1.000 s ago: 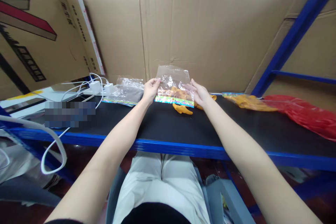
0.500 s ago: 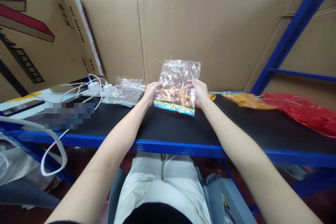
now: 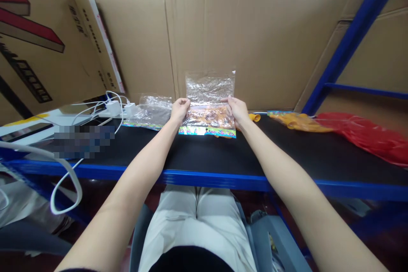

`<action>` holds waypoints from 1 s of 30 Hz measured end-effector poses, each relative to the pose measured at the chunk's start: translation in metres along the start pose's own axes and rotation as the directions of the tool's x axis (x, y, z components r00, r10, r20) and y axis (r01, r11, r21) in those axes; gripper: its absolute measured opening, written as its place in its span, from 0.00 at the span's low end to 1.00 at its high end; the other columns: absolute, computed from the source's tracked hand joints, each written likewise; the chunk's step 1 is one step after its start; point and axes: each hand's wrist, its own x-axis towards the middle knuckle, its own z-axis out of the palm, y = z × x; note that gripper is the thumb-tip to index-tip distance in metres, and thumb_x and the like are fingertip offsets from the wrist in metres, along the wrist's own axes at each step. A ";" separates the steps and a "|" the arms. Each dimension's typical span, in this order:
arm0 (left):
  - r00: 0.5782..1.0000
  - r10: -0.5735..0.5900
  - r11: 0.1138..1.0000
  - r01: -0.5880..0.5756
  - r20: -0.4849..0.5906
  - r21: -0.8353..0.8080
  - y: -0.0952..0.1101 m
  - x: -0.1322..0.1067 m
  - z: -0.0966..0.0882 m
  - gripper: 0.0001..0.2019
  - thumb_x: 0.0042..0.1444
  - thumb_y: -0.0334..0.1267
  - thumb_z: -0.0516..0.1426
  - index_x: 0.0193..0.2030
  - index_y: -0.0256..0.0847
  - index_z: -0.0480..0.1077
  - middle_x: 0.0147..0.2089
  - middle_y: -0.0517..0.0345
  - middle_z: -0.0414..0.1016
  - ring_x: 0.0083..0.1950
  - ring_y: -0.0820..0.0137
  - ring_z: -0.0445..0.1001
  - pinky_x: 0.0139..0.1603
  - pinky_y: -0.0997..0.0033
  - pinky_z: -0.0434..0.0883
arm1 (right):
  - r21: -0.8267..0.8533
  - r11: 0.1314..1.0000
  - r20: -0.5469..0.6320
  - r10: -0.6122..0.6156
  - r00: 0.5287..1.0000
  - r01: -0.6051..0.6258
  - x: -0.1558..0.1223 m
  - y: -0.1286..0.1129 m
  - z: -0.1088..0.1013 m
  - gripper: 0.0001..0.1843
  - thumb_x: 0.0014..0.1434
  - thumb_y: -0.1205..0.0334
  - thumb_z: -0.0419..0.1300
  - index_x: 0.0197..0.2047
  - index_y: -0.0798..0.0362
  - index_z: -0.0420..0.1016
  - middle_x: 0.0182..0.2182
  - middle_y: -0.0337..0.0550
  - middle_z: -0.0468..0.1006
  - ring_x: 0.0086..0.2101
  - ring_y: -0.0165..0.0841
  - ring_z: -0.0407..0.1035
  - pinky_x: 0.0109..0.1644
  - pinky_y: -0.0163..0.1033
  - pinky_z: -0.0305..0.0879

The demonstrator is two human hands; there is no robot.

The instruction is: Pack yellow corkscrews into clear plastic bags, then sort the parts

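A clear plastic bag [image 3: 208, 102] with a colourful printed strip along its bottom edge stands upright on the black shelf top [image 3: 204, 153]. Orange toy pieces fill its lower part. My left hand [image 3: 179, 109] pinches the bag's left edge and my right hand [image 3: 236, 110] pinches its right edge, both with fingers closed on the plastic. One orange piece [image 3: 254, 117] lies on the shelf just right of my right hand.
A second clear bag [image 3: 153, 111] lies to the left, beside white chargers and cables [image 3: 111, 108]. More orange pieces [image 3: 298, 122] and a red plastic bag [image 3: 366, 138] lie at the right. Cardboard sheets [image 3: 255, 38] wall the back. A blue upright [image 3: 347, 42] rises at the right.
The orange piece that lay in front of the bag is no longer there. Both hands have taken hold of the bag's edges, lifted it, then set it upright and squared it.
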 end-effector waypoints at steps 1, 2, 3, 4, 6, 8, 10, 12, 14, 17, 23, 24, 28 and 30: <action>1.000 0.020 1.000 -0.020 -0.011 0.001 0.000 0.000 0.000 0.04 0.51 0.32 0.58 0.28 0.38 0.65 0.15 0.71 0.57 0.14 0.82 0.52 0.16 0.80 0.51 | 0.012 1.000 -0.009 -0.006 1.000 0.006 0.001 0.000 -0.001 0.25 0.53 0.39 0.56 0.35 0.55 0.71 0.07 0.27 0.52 0.10 0.22 0.44 0.15 0.31 0.41; 0.999 0.036 0.999 -0.036 -0.014 -0.002 0.000 0.000 0.001 0.04 0.51 0.33 0.58 0.28 0.38 0.65 0.16 0.70 0.58 0.15 0.82 0.52 0.17 0.80 0.51 | 0.020 1.000 -0.015 -0.009 1.000 0.009 0.001 -0.001 -0.001 0.24 0.52 0.39 0.57 0.34 0.55 0.71 0.07 0.27 0.52 0.10 0.22 0.44 0.15 0.31 0.41; 0.999 0.048 0.999 -0.048 -0.012 -0.009 0.000 -0.001 0.001 0.05 0.51 0.34 0.58 0.28 0.38 0.65 0.16 0.70 0.58 0.15 0.82 0.53 0.17 0.80 0.52 | 0.032 0.999 -0.017 -0.006 1.000 0.007 0.001 -0.002 -0.002 0.23 0.52 0.40 0.57 0.34 0.55 0.71 0.07 0.27 0.51 0.11 0.22 0.43 0.15 0.31 0.40; 0.999 0.053 0.998 -0.053 -0.008 -0.022 -0.001 -0.001 0.000 0.06 0.52 0.35 0.57 0.27 0.38 0.65 0.16 0.69 0.58 0.16 0.81 0.53 0.18 0.80 0.52 | 0.045 0.999 -0.007 0.006 1.000 -0.006 0.001 -0.003 -0.003 0.22 0.53 0.42 0.58 0.33 0.55 0.70 0.07 0.26 0.51 0.11 0.21 0.42 0.15 0.30 0.40; 0.999 0.036 0.998 -0.035 0.015 -0.044 -0.002 -0.001 -0.001 0.10 0.53 0.38 0.56 0.24 0.38 0.64 0.15 0.69 0.55 0.16 0.80 0.53 0.18 0.79 0.52 | 0.069 0.995 0.055 0.063 0.997 -0.067 -0.002 -0.006 -0.004 0.18 0.55 0.46 0.58 0.33 0.54 0.69 0.07 0.25 0.50 0.10 0.21 0.42 0.15 0.30 0.40; 1.000 0.006 0.999 -0.005 0.022 -0.037 -0.003 -0.001 -0.003 0.13 0.55 0.39 0.55 0.21 0.39 0.61 0.14 0.69 0.53 0.15 0.80 0.52 0.18 0.78 0.50 | 0.067 0.987 0.154 0.138 0.978 -0.149 -0.005 -0.009 -0.003 0.14 0.57 0.51 0.57 0.34 0.54 0.68 0.07 0.25 0.50 0.10 0.22 0.42 0.15 0.30 0.40; 1.000 0.002 1.000 -0.002 -0.004 -0.005 -0.003 0.000 -0.004 0.15 0.55 0.38 0.55 0.20 0.39 0.59 0.13 0.70 0.51 0.15 0.80 0.50 0.17 0.78 0.48 | 0.047 0.980 0.221 0.181 0.958 -0.196 -0.007 -0.011 -0.001 0.12 0.58 0.54 0.57 0.35 0.55 0.69 0.07 0.25 0.50 0.10 0.22 0.41 0.15 0.30 0.39; 0.999 0.023 1.000 -0.022 -0.046 0.019 -0.004 0.002 -0.004 0.15 0.55 0.38 0.55 0.20 0.39 0.59 0.13 0.70 0.51 0.15 0.80 0.49 0.18 0.78 0.46 | 0.034 0.982 0.217 0.176 0.960 -0.187 -0.007 -0.011 0.001 0.12 0.58 0.56 0.57 0.36 0.57 0.70 0.07 0.25 0.49 0.10 0.21 0.41 0.15 0.30 0.38; 0.996 0.051 0.999 -0.050 -0.075 0.016 -0.005 0.004 -0.004 0.16 0.57 0.41 0.54 0.21 0.39 0.59 0.13 0.70 0.49 0.15 0.80 0.47 0.18 0.78 0.45 | 0.033 0.985 0.186 0.159 0.970 -0.167 -0.007 -0.012 0.002 0.12 0.58 0.56 0.57 0.36 0.58 0.71 0.07 0.25 0.49 0.10 0.20 0.41 0.15 0.30 0.37; 0.991 0.088 0.996 -0.089 -0.097 -0.007 -0.007 0.006 -0.005 0.20 0.58 0.47 0.52 0.19 0.40 0.55 0.13 0.70 0.46 0.15 0.80 0.46 0.18 0.77 0.45 | 0.031 0.985 0.144 0.166 0.976 -0.172 -0.006 -0.012 0.002 0.12 0.55 0.55 0.60 0.34 0.57 0.71 0.08 0.25 0.49 0.11 0.20 0.41 0.15 0.30 0.37; 0.983 0.168 0.979 -0.157 -0.075 0.133 -0.012 0.007 -0.009 0.22 0.58 0.49 0.52 0.17 0.40 0.52 0.13 0.69 0.46 0.15 0.79 0.48 0.17 0.77 0.45 | -0.020 0.985 0.028 0.173 0.984 -0.173 -0.006 -0.013 0.000 0.15 0.48 0.52 0.65 0.28 0.55 0.69 0.09 0.26 0.52 0.12 0.20 0.44 0.16 0.30 0.42; 0.981 0.181 0.973 -0.169 -0.065 0.158 -0.014 0.007 -0.010 0.22 0.58 0.48 0.52 0.17 0.40 0.52 0.13 0.69 0.46 0.15 0.79 0.49 0.17 0.77 0.45 | -0.028 0.986 0.022 0.164 0.986 -0.164 -0.005 -0.013 0.000 0.14 0.48 0.53 0.65 0.28 0.55 0.70 0.09 0.26 0.52 0.12 0.20 0.44 0.16 0.30 0.43; 0.974 0.212 0.957 -0.191 -0.079 0.218 -0.020 0.013 -0.016 0.24 0.57 0.47 0.53 0.15 0.40 0.52 0.14 0.68 0.47 0.16 0.79 0.49 0.18 0.78 0.46 | -0.027 0.986 -0.050 0.161 0.986 -0.163 -0.003 -0.009 -0.002 0.11 0.48 0.57 0.65 0.27 0.56 0.71 0.09 0.27 0.54 0.13 0.21 0.47 0.17 0.30 0.46; 0.966 0.226 0.954 -0.194 -0.125 0.227 -0.020 0.014 -0.019 0.24 0.57 0.47 0.53 0.14 0.39 0.52 0.14 0.67 0.49 0.17 0.79 0.50 0.18 0.78 0.46 | -0.027 0.982 -0.055 0.186 0.981 -0.187 -0.003 -0.008 -0.003 0.10 0.48 0.58 0.64 0.26 0.56 0.72 0.10 0.30 0.58 0.14 0.22 0.51 0.19 0.30 0.50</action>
